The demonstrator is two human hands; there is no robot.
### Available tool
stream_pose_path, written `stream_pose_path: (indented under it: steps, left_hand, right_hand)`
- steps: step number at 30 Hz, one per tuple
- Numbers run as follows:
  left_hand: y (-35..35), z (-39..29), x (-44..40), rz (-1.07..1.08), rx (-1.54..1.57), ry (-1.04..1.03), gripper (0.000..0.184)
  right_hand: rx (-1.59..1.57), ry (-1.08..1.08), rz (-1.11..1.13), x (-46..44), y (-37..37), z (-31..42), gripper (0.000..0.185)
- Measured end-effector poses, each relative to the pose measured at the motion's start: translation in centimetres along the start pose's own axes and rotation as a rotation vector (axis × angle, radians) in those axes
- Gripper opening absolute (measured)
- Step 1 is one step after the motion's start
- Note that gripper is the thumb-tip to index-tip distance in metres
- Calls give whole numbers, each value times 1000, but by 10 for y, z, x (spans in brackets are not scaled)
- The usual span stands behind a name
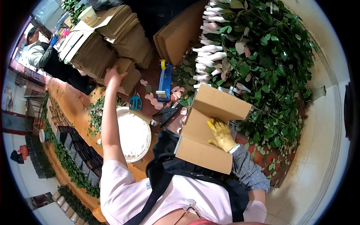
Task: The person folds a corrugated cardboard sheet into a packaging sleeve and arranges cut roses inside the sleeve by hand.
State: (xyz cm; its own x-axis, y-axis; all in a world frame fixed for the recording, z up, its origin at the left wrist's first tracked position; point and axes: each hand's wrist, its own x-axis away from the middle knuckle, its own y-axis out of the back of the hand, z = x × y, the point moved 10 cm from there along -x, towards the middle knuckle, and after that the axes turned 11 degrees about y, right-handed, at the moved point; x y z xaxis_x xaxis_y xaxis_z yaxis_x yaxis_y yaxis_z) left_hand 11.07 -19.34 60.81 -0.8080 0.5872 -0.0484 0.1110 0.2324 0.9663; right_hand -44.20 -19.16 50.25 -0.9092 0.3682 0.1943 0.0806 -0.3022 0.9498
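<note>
My left hand [113, 77], bare, reaches out to a low pile of cardboard pieces [128, 77] and touches its near edge, thumb spread away from the fingers. My right hand [222, 135], in a yellow glove, lies with fingers apart on the inner face of a folded cardboard sheet [204, 155]. This sheet stands open before my body, its ribbed flap [221, 101] raised towards the flowers. White-netted flower heads [212, 48] on leafy stems [258, 67] are heaped beyond it.
A blue tape dispenser [164, 82], teal scissors [135, 102] and a round white tub [133, 137] are near the middle. Tall cardboard stacks [90, 52] bear a paper cup [88, 17]. Another person [56, 62] with blue gloves stands at the upper left. Petals and leaves litter the table.
</note>
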Motion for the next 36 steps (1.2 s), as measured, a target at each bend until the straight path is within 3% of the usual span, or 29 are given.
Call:
stream_pose_path:
  steps: [2,4,6,8,10,12,14,16,17,18,19,20,21,22,25,28,30,32,33,36]
  left_hand:
    - [9,-1,14,-51,-40,-11,76]
    - [50,-17,50,-301,-21,-162,77]
    - [59,-12,81,-154,324,-72,98]
    - [30,-30,128,457,874,-191,104]
    - [-22,-49,184,1124,1011,-314,97]
    - [-71,-76,244,1502,971,-278,73]
    - [-113,-103,278,1579,882,-39,47]
    - [-149,-134,309,1728,809,116,33]
    - [-177,-146,324,1796,904,247,30]
    - [-184,-159,335,1693,937,367,29]
    - [-211,-157,327,1557,865,221,29]
    - [-236,-156,320,1417,793,81,30]
    - [-207,-173,310,1041,483,-213,32]
    - [-188,-179,311,892,516,-285,33]
    - [-179,-174,314,779,558,-260,29]
    - [-187,-173,309,694,489,-354,29]
    - [-185,-175,309,659,444,-410,28]
    - [-199,-167,306,734,476,-306,25]
    - [-179,-181,308,672,496,-397,24]
    - [-161,-199,311,479,-167,-746,27]
  right_hand:
    - [-22,0,15,0,2,2,105]
    - [-12,4,-36,-1,6,2,102]
    - [-33,3,-61,-1,7,2,102]
    - [-61,16,-40,-2,9,2,103]
    - [-77,32,-117,-5,8,0,94]
    - [-21,3,22,-5,9,1,84]
    - [41,7,-2,-5,0,-2,73]
    - [-10,30,-216,0,-1,-7,67]
    - [-13,15,-191,-1,-7,-10,66]
    - [-18,4,-169,-3,-10,-10,66]
    - [31,-10,-114,-2,-2,-5,68]
    - [-29,-49,76,-2,-7,-5,75]
    - [-74,-24,-66,2,-5,-5,79]
    - [-116,6,-207,7,3,-5,83]
    - [-214,35,-217,7,-8,-15,77]
    - [-599,54,-394,3,16,-28,54]
    - [-693,249,-615,-6,62,-12,53]
    - [-343,137,-286,-29,47,2,67]
    - [-175,94,-156,-42,18,4,68]
    - [104,-4,99,-50,-8,8,62]
